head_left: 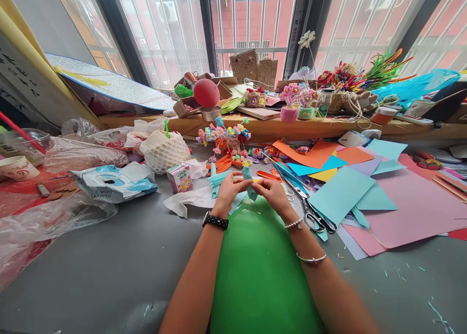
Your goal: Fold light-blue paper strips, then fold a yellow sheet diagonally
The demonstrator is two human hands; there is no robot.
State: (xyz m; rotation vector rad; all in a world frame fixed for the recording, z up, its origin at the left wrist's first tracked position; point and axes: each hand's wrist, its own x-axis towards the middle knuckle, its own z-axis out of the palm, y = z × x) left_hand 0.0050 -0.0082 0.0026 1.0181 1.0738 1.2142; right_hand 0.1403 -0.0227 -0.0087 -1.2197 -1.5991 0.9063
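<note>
Between my two hands, above the far end of a large green balloon [262, 271], is a folded piece of teal paper [249, 178]. My left hand [230, 190] pinches it from the left with thumb and fingers. From the right, my right hand [273, 194] closes its fingertips on its lower part. Strips of teal paper [218, 179] lie just beyond my left hand. Scissors [314, 219] rest on the table to the right of my right wrist, with a smaller white-handled pair [289, 193] nearer my fingers.
Coloured paper sheets [343, 190] overlap on the right over a big pink sheet [408, 207]. To the left are a wet-wipe pack [113, 183], a small pink box [180, 177] and a net-wrapped coconut [165, 151]. Craft flowers [228, 134] stand ahead, below a crowded wooden ledge [262, 126].
</note>
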